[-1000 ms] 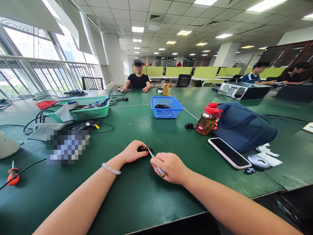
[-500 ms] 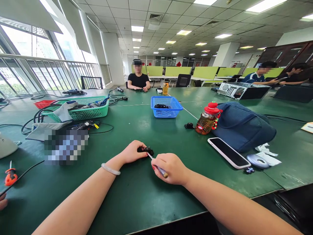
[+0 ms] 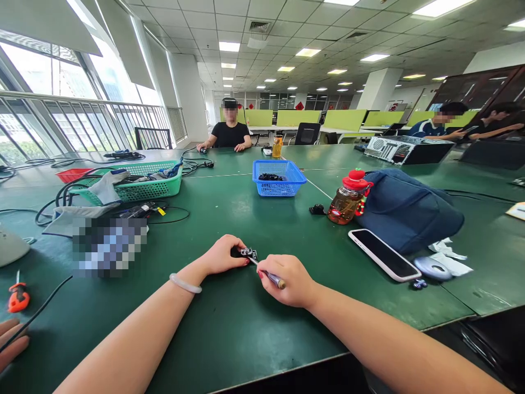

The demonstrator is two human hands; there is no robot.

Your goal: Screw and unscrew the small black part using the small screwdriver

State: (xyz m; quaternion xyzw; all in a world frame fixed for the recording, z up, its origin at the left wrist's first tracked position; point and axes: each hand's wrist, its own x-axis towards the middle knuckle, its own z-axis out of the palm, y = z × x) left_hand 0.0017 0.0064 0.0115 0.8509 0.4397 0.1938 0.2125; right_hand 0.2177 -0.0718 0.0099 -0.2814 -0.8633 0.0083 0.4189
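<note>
My left hand [image 3: 226,254], with a pale bangle [image 3: 185,283] on its wrist, pinches a small black part [image 3: 249,253] with shiny metallic spots against the green table [image 3: 229,328]. What exactly the part is, I cannot make out. In my right hand [image 3: 289,280] is a screwdriver [image 3: 274,279] with a purplish handle and a brass-coloured end. Its thin shaft slants up and left, and the tip is at the lower edge of the black part. Whether tip and part touch is too small to tell.
A blue basket [image 3: 279,189] holding black pieces stands ahead, and a green basket [image 3: 159,189] with gloves is at left. To the right are a red-lidded jar [image 3: 348,200], a navy bag [image 3: 410,213] and a phone [image 3: 383,256]. An orange screwdriver [image 3: 18,297] lies near another person's hand [image 3: 12,345].
The black part has turned slightly and shows more metallic shine. My right hand has shifted a little right with the screwdriver. The other person's hand at lower left has come further into view.
</note>
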